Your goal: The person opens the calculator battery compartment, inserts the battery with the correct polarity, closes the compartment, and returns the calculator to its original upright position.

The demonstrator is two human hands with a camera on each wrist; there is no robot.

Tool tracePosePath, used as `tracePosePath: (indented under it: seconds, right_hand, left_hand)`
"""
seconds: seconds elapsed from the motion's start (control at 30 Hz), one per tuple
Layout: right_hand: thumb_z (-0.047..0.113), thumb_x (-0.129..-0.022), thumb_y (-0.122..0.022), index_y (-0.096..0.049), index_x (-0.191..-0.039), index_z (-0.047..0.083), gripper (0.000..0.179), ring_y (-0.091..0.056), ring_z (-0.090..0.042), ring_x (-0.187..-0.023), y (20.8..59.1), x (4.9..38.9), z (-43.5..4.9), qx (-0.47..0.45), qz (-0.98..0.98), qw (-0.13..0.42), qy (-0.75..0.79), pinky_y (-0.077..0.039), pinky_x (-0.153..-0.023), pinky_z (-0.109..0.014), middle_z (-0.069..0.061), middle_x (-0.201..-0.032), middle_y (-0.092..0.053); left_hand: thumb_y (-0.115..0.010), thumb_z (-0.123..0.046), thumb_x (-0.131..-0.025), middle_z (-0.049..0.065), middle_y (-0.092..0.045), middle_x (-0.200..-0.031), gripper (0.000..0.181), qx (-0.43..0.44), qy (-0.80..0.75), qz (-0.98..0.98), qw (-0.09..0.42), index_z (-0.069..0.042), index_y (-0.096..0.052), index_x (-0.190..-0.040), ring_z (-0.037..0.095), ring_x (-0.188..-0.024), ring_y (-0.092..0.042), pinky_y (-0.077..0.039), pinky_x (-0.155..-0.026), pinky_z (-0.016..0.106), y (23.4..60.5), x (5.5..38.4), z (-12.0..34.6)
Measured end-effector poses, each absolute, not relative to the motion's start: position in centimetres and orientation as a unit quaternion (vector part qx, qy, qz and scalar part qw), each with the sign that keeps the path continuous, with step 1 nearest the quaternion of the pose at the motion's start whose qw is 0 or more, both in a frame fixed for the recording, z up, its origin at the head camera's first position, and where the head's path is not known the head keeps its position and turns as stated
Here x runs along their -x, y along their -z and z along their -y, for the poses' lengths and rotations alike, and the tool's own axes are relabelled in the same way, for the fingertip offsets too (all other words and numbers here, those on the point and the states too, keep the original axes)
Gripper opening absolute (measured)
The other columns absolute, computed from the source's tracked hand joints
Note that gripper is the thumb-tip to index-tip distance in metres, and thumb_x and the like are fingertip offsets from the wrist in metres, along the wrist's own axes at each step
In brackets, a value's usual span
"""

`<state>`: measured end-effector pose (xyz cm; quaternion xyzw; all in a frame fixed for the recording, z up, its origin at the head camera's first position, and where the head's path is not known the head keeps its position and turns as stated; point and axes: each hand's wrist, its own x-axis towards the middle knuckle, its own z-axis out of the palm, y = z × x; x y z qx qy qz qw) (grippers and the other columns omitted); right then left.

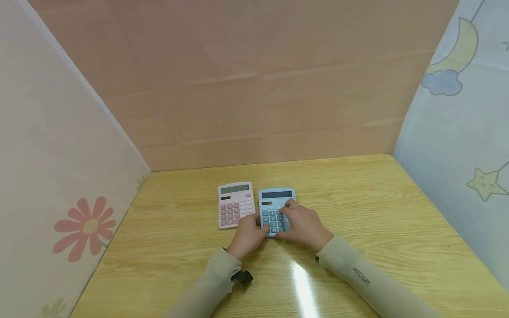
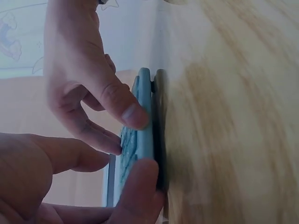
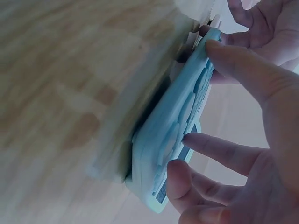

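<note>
A light blue calculator (image 1: 277, 203) lies on the wooden table, its screen toward the back wall. My left hand (image 1: 248, 234) holds its near left corner, the thumb over the edge and a finger at the side. My right hand (image 1: 305, 224) reaches over its right side. In the right wrist view, the right thumb touches the near edge of the calculator (image 3: 161, 126), while the other fingers extend at the keys. A dark gap shows beneath the case in that view. Just left stands a pink calculator (image 1: 234, 196), lying flat, partly covered by my left hand.
The wooden table (image 1: 179, 247) meets a plain orange-brown backdrop (image 1: 254, 110) at the back. Printed cloth panels flank it, a flower panel (image 1: 47, 145) on the left and a moon-and-star panel (image 1: 457, 132) on the right.
</note>
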<state>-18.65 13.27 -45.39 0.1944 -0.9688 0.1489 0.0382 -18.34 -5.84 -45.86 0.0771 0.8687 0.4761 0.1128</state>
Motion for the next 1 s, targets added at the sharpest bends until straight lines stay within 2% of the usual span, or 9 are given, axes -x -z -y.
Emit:
tracePosePath:
  seconds: [0.17,0.37,0.57,0.7,0.77,0.87,0.93,1.0]
  right_hand:
    - [0.051,-0.067,-0.089,-0.069,-0.118,0.006,0.071,-0.059,-0.015,-0.075,45.3,19.1,-13.3,-0.189,0.970,0.027,-0.149,-0.049,-0.054,-0.030,-0.010,-0.119,-0.057]
    - [0.050,-0.068,-0.088,-0.068,-0.121,0.005,0.072,-0.062,-0.018,-0.077,45.6,20.2,-13.6,-0.186,0.971,0.022,-0.151,-0.052,-0.058,-0.034,-0.011,-0.121,-0.057]
    - [0.048,-0.069,-0.088,-0.067,-0.124,0.004,0.073,-0.063,-0.018,-0.082,45.7,21.5,-13.9,-0.173,0.973,0.008,-0.152,-0.055,-0.066,-0.038,-0.011,-0.124,-0.056]
    - [0.048,-0.071,-0.087,-0.066,-0.126,0.005,0.072,-0.063,-0.021,-0.087,45.6,22.3,-14.2,-0.160,0.971,-0.010,-0.176,-0.056,-0.073,-0.041,-0.011,-0.127,-0.054]
    - [0.050,-0.075,-0.084,-0.065,-0.127,0.007,0.071,-0.064,-0.024,-0.092,45.3,22.6,-14.6,-0.149,0.970,-0.017,-0.193,-0.056,-0.076,-0.043,-0.011,-0.128,-0.054]
    - [0.053,-0.080,-0.079,-0.065,-0.130,0.009,0.067,-0.063,-0.027,-0.099,44.9,22.9,-15.8,-0.133,0.967,-0.012,-0.216,-0.057,-0.077,-0.046,-0.012,-0.130,-0.054]
    - [0.054,-0.084,-0.075,-0.063,-0.132,0.009,0.067,-0.061,-0.032,-0.106,44.7,22.9,-16.8,-0.127,0.968,0.008,-0.217,-0.056,-0.078,-0.050,-0.015,-0.132,-0.054]
    - [0.054,-0.085,-0.073,-0.061,-0.135,0.008,0.069,-0.057,-0.039,-0.113,44.6,22.9,-17.9,-0.125,0.969,0.032,-0.209,-0.054,-0.084,-0.055,-0.020,-0.136,-0.051]
  left_hand:
    - [-0.068,-0.016,-0.092,0.023,-0.070,-0.109,0.039,-0.080,-0.464,-0.875,0.109,0.010,-0.064,-0.120,0.018,-0.055,-0.066,-0.056,-0.055,0.028,45.8,18.5,6.0]
    - [-0.067,-0.018,-0.093,0.028,-0.063,-0.124,0.050,-0.068,-0.476,-0.868,0.123,0.012,-0.057,-0.132,0.022,-0.056,-0.068,-0.055,-0.051,0.028,45.4,18.3,6.3]
    - [-0.067,-0.017,-0.093,0.027,-0.062,-0.127,0.051,-0.069,-0.472,-0.871,0.118,0.012,-0.056,-0.133,0.024,-0.057,-0.069,-0.056,-0.052,0.029,45.3,18.2,6.6]
    - [-0.066,-0.015,-0.094,0.023,-0.066,-0.122,0.043,-0.091,-0.476,-0.870,0.094,0.010,-0.060,-0.129,0.025,-0.078,-0.072,-0.058,-0.064,0.030,45.5,18.4,7.2]
    - [-0.065,-0.015,-0.096,0.019,-0.068,-0.118,0.039,-0.107,-0.477,-0.870,0.065,0.007,-0.063,-0.127,0.025,-0.087,-0.070,-0.058,-0.070,0.031,45.5,18.6,7.7]
    - [-0.064,-0.015,-0.096,0.019,-0.068,-0.117,0.035,-0.130,-0.455,-0.881,-0.010,0.005,-0.066,-0.124,0.030,-0.097,-0.068,-0.059,-0.078,0.041,45.3,19.1,9.0]
    - [-0.065,-0.017,-0.096,0.022,-0.065,-0.124,0.036,-0.136,-0.412,-0.898,-0.071,0.005,-0.066,-0.123,0.036,-0.111,-0.063,-0.054,-0.091,0.048,45.1,19.5,10.3]
    - [-0.067,-0.023,-0.095,0.028,-0.057,-0.134,0.043,-0.123,-0.362,-0.918,-0.108,0.005,-0.063,-0.128,0.044,-0.125,-0.052,-0.046,-0.102,0.057,44.9,19.7,11.7]
